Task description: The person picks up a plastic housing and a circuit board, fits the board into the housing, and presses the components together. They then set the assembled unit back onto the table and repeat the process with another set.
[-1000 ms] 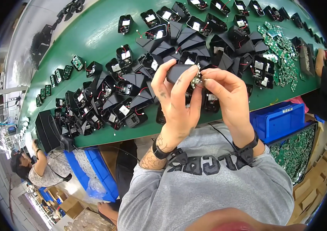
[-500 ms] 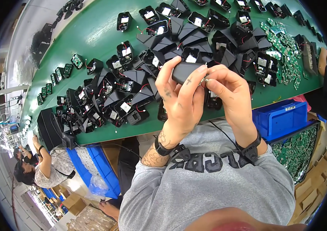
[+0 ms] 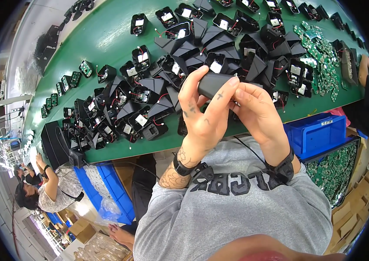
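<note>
Above the near edge of the green table, a black plastic housing (image 3: pixel 213 83) is gripped by my left hand (image 3: pixel 205 121), thumb and fingers on either side of it. At the housing's right end, my right hand (image 3: pixel 263 112) has its fingertips pinched together. Whatever those fingers hold is hidden behind them and my left fingers. Just beyond both hands lie many similar black housings; one open housing (image 3: pixel 215 63) shows a white part inside.
Loose green circuit boards (image 3: pixel 321 61) are heaped at the right of the green table (image 3: pixel 101 41). A blue bin (image 3: pixel 317 135) stands below its right edge, beside a tray of boards (image 3: pixel 334 172). At lower left is another blue bin (image 3: pixel 119 191); a co-worker (image 3: pixel 58 187) is beyond.
The housing has turned slightly and shifted a little right in my left hand. My right fingers have closed in against its end, and the small metallic bit seen there earlier is now hidden.
</note>
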{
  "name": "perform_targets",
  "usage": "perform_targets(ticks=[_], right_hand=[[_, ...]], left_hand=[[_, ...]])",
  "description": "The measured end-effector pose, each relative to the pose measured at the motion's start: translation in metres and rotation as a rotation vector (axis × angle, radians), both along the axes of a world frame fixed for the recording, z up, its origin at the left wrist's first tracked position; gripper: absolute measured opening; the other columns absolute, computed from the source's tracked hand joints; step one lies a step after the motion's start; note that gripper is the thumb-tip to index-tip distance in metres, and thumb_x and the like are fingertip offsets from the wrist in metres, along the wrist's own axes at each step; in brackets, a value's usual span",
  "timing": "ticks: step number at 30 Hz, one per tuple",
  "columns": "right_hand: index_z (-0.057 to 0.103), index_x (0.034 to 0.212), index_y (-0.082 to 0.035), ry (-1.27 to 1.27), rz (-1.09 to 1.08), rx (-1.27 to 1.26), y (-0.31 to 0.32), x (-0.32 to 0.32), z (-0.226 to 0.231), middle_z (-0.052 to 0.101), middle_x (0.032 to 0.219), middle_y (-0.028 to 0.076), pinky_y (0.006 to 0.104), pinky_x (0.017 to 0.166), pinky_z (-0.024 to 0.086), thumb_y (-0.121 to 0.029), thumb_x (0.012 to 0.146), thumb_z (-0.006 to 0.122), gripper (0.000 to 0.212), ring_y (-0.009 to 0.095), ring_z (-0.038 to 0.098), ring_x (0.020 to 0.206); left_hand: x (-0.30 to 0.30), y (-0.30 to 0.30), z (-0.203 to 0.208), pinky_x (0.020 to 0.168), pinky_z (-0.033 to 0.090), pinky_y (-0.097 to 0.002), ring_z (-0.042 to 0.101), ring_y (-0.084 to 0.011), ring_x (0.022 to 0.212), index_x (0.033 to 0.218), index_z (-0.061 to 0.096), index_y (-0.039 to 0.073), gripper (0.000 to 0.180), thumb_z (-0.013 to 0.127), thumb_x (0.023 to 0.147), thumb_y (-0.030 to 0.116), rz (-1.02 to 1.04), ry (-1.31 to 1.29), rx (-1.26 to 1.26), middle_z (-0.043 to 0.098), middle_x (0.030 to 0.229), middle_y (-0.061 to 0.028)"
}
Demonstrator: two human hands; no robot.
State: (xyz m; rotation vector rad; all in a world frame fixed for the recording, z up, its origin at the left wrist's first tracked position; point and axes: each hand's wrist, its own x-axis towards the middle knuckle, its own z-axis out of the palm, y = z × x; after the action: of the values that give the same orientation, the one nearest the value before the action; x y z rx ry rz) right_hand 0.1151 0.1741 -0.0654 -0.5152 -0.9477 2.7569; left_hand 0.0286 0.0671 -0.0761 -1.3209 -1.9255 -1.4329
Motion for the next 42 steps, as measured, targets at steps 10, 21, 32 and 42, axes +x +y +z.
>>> perform_targets(ticks=[10,21,32,42], right_hand=[[0.066,0.1,0.0,-0.021,0.045,0.031,0.005,0.004,0.004,0.066,0.094,0.006,0.0261,0.083,0.048,-0.012,0.088,0.065,0.018,0.012,0.061,0.088],[0.066,0.094,0.0,-0.02,0.04,0.081,0.005,0.006,0.005,0.066,0.091,0.005,0.0245,0.082,0.048,-0.01,0.087,0.066,0.013,0.011,0.061,0.087],[0.055,0.107,-0.005,-0.042,0.012,0.151,0.005,-0.001,0.001,0.065,0.091,0.002,0.0241,0.079,0.048,-0.007,0.084,0.068,0.026,0.009,0.06,0.087],[0.065,0.082,0.004,-0.037,-0.204,0.841,0.019,-0.008,0.007,0.062,0.087,0.006,0.0222,0.071,0.046,0.007,0.075,0.069,0.009,0.01,0.058,0.079]], left_hand=[[0.002,-0.003,0.0,0.075,0.056,-0.0318,0.053,-0.0301,0.108,0.109,0.067,0.009,0.044,0.067,0.07,-0.011,-0.01,-0.029,0.02,0.038,0.128,-0.0196],[0.006,-0.002,-0.003,0.07,0.058,-0.0289,0.051,-0.0306,0.109,0.108,0.069,0.012,0.044,0.067,0.07,-0.011,0.012,-0.057,0.043,0.039,0.127,-0.0195],[0.003,-0.008,0.01,0.079,0.054,-0.0328,0.054,-0.0281,0.106,0.11,0.066,0.005,0.04,0.067,0.073,-0.009,-0.085,-0.159,-0.026,0.04,0.127,-0.019],[-0.015,-0.024,0.035,0.086,0.052,-0.0268,0.055,-0.0125,0.107,0.138,0.041,0.007,0.063,0.065,0.081,-0.004,-0.423,-1.1,-0.248,0.052,0.125,-0.0067]])
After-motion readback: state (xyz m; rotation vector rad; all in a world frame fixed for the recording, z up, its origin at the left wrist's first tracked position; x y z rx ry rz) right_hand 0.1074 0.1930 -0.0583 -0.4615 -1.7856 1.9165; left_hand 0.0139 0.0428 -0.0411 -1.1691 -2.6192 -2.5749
